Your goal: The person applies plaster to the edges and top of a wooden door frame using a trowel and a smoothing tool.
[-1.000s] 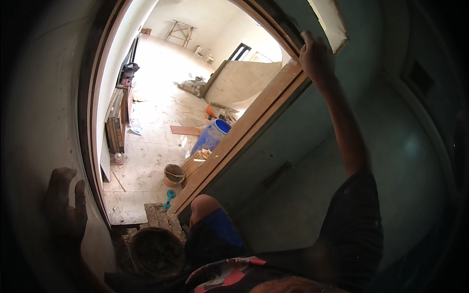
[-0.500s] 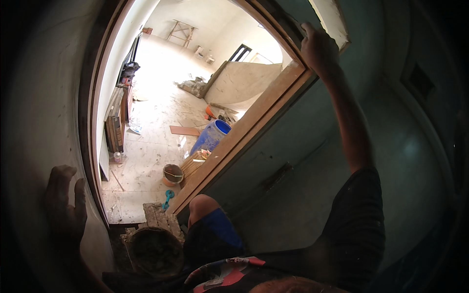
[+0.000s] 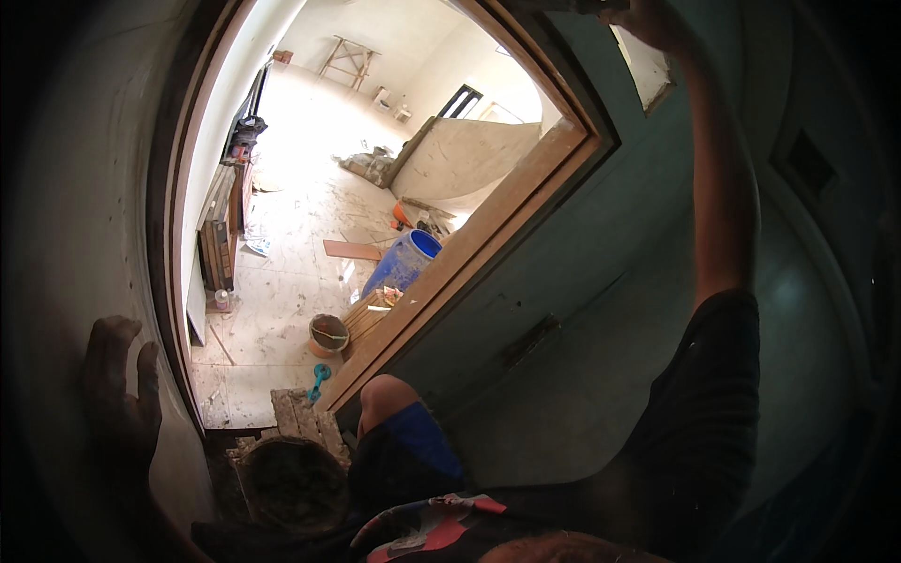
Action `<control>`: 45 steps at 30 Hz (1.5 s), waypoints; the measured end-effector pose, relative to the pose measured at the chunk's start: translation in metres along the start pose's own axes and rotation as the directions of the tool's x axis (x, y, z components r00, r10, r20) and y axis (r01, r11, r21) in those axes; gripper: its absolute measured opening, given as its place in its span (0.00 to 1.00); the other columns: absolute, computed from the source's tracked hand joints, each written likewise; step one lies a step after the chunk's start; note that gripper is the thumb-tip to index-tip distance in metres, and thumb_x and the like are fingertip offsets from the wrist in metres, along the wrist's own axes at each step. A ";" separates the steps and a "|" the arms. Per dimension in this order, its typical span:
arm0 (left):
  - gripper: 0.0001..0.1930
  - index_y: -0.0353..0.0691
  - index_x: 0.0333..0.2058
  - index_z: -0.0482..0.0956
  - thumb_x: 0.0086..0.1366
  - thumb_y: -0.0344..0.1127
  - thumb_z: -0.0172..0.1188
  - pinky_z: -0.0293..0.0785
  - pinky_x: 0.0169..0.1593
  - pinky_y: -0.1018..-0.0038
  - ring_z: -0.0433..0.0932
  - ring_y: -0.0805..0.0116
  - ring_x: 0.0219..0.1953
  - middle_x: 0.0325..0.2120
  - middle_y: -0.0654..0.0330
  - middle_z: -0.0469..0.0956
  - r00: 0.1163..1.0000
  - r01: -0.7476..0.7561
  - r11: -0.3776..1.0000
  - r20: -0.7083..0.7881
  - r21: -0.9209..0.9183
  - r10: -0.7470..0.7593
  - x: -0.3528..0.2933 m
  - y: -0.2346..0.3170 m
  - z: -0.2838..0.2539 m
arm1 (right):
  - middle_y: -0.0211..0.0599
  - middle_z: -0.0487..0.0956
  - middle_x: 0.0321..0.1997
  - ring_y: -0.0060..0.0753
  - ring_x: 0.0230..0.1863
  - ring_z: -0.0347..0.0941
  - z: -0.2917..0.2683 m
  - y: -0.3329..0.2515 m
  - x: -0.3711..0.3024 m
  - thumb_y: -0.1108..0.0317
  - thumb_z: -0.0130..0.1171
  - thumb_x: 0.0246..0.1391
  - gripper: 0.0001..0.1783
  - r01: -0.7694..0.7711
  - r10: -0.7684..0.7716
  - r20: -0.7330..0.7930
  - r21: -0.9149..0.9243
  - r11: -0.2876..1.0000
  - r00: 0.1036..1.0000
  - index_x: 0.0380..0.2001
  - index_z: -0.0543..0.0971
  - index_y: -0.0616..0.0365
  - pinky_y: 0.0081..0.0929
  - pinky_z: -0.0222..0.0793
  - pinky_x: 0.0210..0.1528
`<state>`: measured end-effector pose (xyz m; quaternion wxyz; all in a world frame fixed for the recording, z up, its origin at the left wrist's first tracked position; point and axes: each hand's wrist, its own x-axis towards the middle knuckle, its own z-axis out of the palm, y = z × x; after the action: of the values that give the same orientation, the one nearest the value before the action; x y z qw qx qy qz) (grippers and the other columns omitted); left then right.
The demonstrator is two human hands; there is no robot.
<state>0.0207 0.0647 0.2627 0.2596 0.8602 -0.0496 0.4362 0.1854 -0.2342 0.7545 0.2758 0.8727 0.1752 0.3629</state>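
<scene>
My right hand (image 3: 652,23) is raised to the upper edge of the view, beside the top corner of the wooden door frame (image 3: 526,178). Its fingers are closed on a dark, flat tool (image 3: 572,5), mostly cut off by the edge and too dim to name more exactly. At the left, my left hand (image 3: 122,394) is held up at the pale wall (image 3: 84,235). Its fingers are apart and nothing shows in them; whether it touches the wall, I cannot tell. Below me, a round, dark tub (image 3: 296,483) stands next to rough wooden boards (image 3: 305,413).
Through the doorway are a teal scoop-like object (image 3: 319,380), an orange-brown bucket (image 3: 328,336), a blue barrel (image 3: 404,263) and a reddish plank (image 3: 352,250). Stacked panels (image 3: 218,230) lean at the left. A small pale opening (image 3: 648,70) cuts the dark right wall.
My right hand has moved up and slightly right, from beside the frame's corner to the view's upper edge, with the arm stretched further. My left hand has hardly moved.
</scene>
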 end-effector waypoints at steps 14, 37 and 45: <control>0.06 0.32 0.40 0.71 0.66 0.26 0.54 0.73 0.45 0.63 0.76 0.51 0.41 0.37 0.48 0.72 1.000 -0.011 1.000 -0.010 -0.006 0.010 0.001 0.000 -0.002 | 0.43 0.84 0.42 0.42 0.49 0.78 -0.015 -0.038 -0.005 0.56 0.66 0.55 0.18 -0.117 0.055 -0.212 -0.292 0.949 0.976 0.41 0.83 0.58 0.40 0.72 0.56; 0.06 0.33 0.41 0.71 0.67 0.26 0.54 0.72 0.49 0.64 0.76 0.51 0.44 0.39 0.48 0.73 0.999 0.041 0.999 0.009 -0.013 -0.040 -0.005 -0.004 -0.002 | 0.50 0.80 0.38 0.44 0.40 0.78 0.053 -0.015 -0.019 0.69 0.62 0.55 0.11 0.145 -0.293 -0.458 -0.331 0.932 0.839 0.39 0.81 0.63 0.36 0.76 0.43; 0.06 0.32 0.40 0.71 0.64 0.24 0.55 0.73 0.43 0.62 0.76 0.50 0.39 0.36 0.47 0.72 0.999 -0.038 0.999 -0.030 -0.015 0.038 0.002 0.000 -0.003 | 0.46 0.78 0.34 0.47 0.37 0.78 0.080 0.012 -0.040 0.65 0.65 0.52 0.13 0.168 -0.317 -0.533 -0.309 0.936 0.784 0.40 0.81 0.57 0.39 0.74 0.40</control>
<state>0.0200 0.0659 0.2659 0.2588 0.8504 -0.0657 0.4534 0.2182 -0.2923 0.6937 0.3598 0.6511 0.3157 0.5890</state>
